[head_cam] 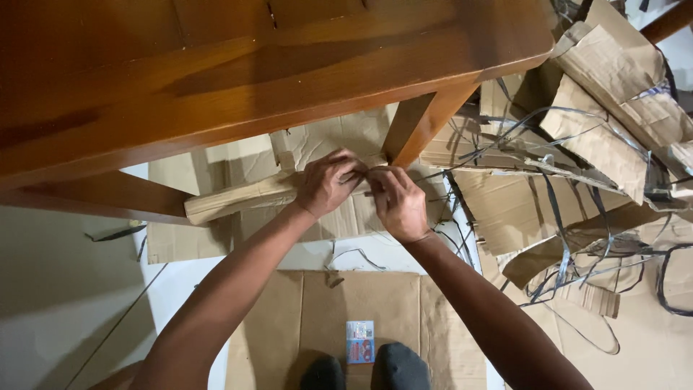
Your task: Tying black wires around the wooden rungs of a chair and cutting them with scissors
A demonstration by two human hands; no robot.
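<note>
Your two arms are bare from the wrists all the way up, with no sleeves on them. Your left hand [328,182] has no glove, no ring and no watch. Your right hand [398,202] is bare too, with nothing on the wrist or the fingers. Your fingers look long and thin, and your forearms look slim. Down at the bottom you can see your two feet in dark socks [364,372], with rounded toes, side by side.

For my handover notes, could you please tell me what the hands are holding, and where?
Both hands, left and right, pinch the long brown paper-wrapped wooden bar at its right end.
</note>
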